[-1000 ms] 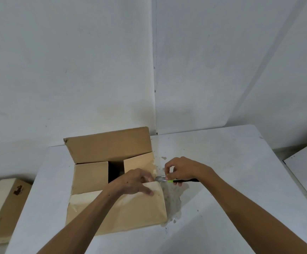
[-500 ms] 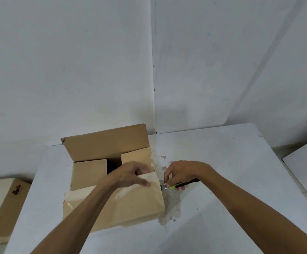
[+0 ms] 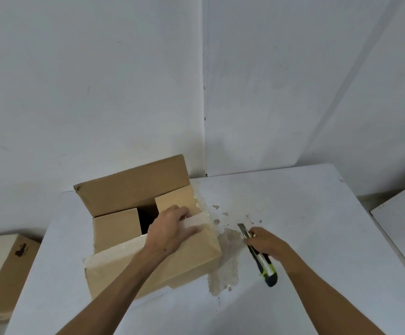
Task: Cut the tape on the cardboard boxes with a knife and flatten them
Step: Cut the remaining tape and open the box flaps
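Cardboard box (image 3: 133, 240) sits on the white counter (image 3: 305, 213), left of centre, top open: far flap up, two inner flaps partly folded in, near flap angled toward the person. Left hand (image 3: 172, 232) grips the near flap's top edge at its right end, fingers (image 3: 184, 211) curled over into the opening, thumb on the outer face. Right hand (image 3: 266, 243) is off to the right of the box, apart from it, fingers wrapped round a green-black utility knife (image 3: 260, 258), blade out. Knife's long axis runs near-to-far, tip pointing away and slightly left toward the box's right side. Any remaining tape is probably on the box's underside, not visible. Second box (image 3: 0, 269) sits lower, far left.
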`<state>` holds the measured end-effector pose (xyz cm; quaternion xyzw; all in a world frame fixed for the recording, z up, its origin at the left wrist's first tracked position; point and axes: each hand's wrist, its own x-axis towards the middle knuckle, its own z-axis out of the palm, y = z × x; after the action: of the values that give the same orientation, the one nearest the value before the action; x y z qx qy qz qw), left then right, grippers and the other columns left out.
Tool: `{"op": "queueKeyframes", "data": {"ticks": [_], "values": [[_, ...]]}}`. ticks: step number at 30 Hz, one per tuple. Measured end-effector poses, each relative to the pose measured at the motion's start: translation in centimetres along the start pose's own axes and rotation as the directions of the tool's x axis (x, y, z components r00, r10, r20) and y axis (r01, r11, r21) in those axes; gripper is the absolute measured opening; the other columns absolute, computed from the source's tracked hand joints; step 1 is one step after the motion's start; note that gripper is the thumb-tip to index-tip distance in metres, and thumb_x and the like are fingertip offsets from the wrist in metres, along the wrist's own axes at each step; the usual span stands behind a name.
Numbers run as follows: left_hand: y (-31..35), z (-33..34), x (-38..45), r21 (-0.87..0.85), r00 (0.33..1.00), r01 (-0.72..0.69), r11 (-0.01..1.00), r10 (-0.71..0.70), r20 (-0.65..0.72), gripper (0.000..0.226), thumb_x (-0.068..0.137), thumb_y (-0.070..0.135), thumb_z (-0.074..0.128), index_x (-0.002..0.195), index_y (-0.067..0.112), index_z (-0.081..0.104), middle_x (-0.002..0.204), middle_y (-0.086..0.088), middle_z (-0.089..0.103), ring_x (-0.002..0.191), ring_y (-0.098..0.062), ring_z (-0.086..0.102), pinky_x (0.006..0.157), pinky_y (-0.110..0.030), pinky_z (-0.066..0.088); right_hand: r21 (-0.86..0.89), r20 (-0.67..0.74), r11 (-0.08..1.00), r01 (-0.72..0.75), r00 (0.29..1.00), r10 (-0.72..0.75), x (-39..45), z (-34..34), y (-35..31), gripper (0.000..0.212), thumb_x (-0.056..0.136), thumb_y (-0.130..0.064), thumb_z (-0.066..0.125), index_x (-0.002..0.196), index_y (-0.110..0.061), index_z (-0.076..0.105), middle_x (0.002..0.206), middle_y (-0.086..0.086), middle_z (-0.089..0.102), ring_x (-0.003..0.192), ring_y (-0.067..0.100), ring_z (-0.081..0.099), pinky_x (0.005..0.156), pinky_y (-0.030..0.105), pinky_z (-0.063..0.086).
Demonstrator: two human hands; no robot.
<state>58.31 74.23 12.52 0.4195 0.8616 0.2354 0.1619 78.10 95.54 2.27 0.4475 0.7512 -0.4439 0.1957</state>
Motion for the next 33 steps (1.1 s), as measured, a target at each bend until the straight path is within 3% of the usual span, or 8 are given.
{"op": "queueKeyframes", "data": {"ticks": [6, 10, 13, 17, 22, 27, 30, 33], "values": [[2.4, -1.3, 0.5, 0.102, 0.984, -0.008, 0.995, 0.027, -0.178, 0.021, 0.094, 0.045, 0.069, 0.108, 0.03, 0.063, 0.103, 0.013, 0.054, 0.087, -0.015, 0.059, 0.07, -0.035, 0.051, -0.028, -0.117, 0.994, -0.107, 0.988, 0.103, 0.6, 4.5, 3.7, 0.027, 0.096, -0.009, 0.056, 0.123, -0.007, 0.055, 0.105, 0.009, 0.062, 0.094, 0.024, 0.062, 0.077, 0.033, 0.052], [2.8, -3.7, 0.7, 0.029, 0.985, -0.034, 0.999, 0.028, 0.171, 0.024, 0.094, 0.033, 0.07, 0.117, 0.029, 0.066, 0.103, 0.009, 0.064, 0.086, -0.009, 0.06, 0.07, -0.026, 0.049, 0.146, -0.291, 0.984, -0.098, 0.947, 0.137, 0.6, 4.7, 4.6, 0.037, 0.095, -0.003, 0.058, 0.131, -0.005, 0.046, 0.105, 0.012, 0.062, 0.088, 0.024, 0.058, 0.075, 0.034, 0.052], [1.3, -5.2, -0.1, -0.006, 0.896, -0.045, 0.999, 0.043, 0.442, 0.034, 0.09, 0.046, 0.072, 0.122, 0.035, 0.067, 0.104, 0.014, 0.068, 0.088, -0.008, 0.066, 0.078, -0.028, 0.056, 0.197, -0.315, 0.974, -0.112, 0.934, 0.171, 0.3, 4.1, 4.4, 0.033, 0.095, 0.0, 0.054, 0.127, -0.004, 0.045, 0.104, 0.013, 0.062, 0.089, 0.026, 0.059, 0.083, 0.042, 0.057], [-0.4, -6.3, -1.8, -0.178, 0.76, 0.106, 0.978, 0.036, 0.649, 0.045, 0.086, 0.069, 0.067, 0.121, 0.041, 0.072, 0.107, 0.015, 0.073, 0.098, -0.006, 0.068, 0.088, -0.028, 0.056, 0.199, -0.387, 0.98, 0.002, 0.919, 0.076, -0.8, 3.1, 1.0, 0.037, 0.101, -0.029, 0.062, 0.125, -0.002, 0.054, 0.12, 0.017, 0.064, 0.11, 0.033, 0.063, 0.09, 0.037, 0.05], [-1.3, -5.4, -3.6, -0.251, 0.66, 0.232, 0.94, 0.037, 0.75, 0.043, 0.086, 0.064, 0.07, 0.122, 0.041, 0.074, 0.127, 0.03, 0.066, 0.119, 0.001, 0.061, 0.105, -0.031, 0.052, 0.571, -0.157, 0.808, 0.143, 0.985, -0.064, -4.6, 0.3, -8.3, 0.051, 0.1, -0.062, 0.052, 0.108, -0.014, 0.067, 0.105, 0.006, 0.073, 0.094, 0.02, 0.071, 0.084, 0.039, 0.059], [-4.0, -1.2, -4.5, 0.078, 0.79, 0.131, 0.988, -0.152, 0.594, 0.083, 0.062, 0.074, 0.082, 0.131, 0.035, 0.055, 0.128, 0.014, 0.054, 0.114, -0.01, 0.052, 0.103, -0.033, 0.049, -0.054, -0.054, 0.952, 0.3, 0.952, -0.303, -7.0, -0.8, -14.2, 0.059, 0.091, -0.072, 0.058, 0.125, -0.023, 0.057, 0.127, -0.002, 0.063, 0.114, 0.018, 0.062, 0.1, 0.041, 0.053], [-4.7, 1.6, -5.4, 0.143, 0.856, 0.142, 0.979, -0.194, 0.479, 0.08, 0.063, 0.069, 0.082, 0.123, 0.028, 0.05, 0.118, 0.009, 0.052, 0.101, -0.01, 0.053, 0.086, -0.027, 0.051, -0.441, 0.003, 0.846, 0.299, 0.943, -0.332, -7.0, 1.6, -16.2, 0.084, 0.087, -0.068, 0.067, 0.149, -0.019, 0.037, 0.15, 0.008, 0.045, 0.136, 0.028, 0.046, 0.108, 0.047, 0.046], [-5.9, 3.8, -6.0, 0.142, 0.896, 0.126, 0.982, -0.174, 0.409, 0.082, 0.061, 0.077, 0.074, 0.127, 0.032, 0.054, 0.118, 0.009, 0.059, 0.102, -0.01, 0.056, 0.091, -0.033, 0.054, -0.629, -0.064, 0.745, 0.224, 0.939, -0.337, -6.6, 5.7, -17.1, 0.11, 0.081, -0.073, 0.068, 0.157, -0.014, 0.016, 0.158, 0.018, 0.027, 0.144, 0.039, 0.031, 0.112, 0.052, 0.038]]}}
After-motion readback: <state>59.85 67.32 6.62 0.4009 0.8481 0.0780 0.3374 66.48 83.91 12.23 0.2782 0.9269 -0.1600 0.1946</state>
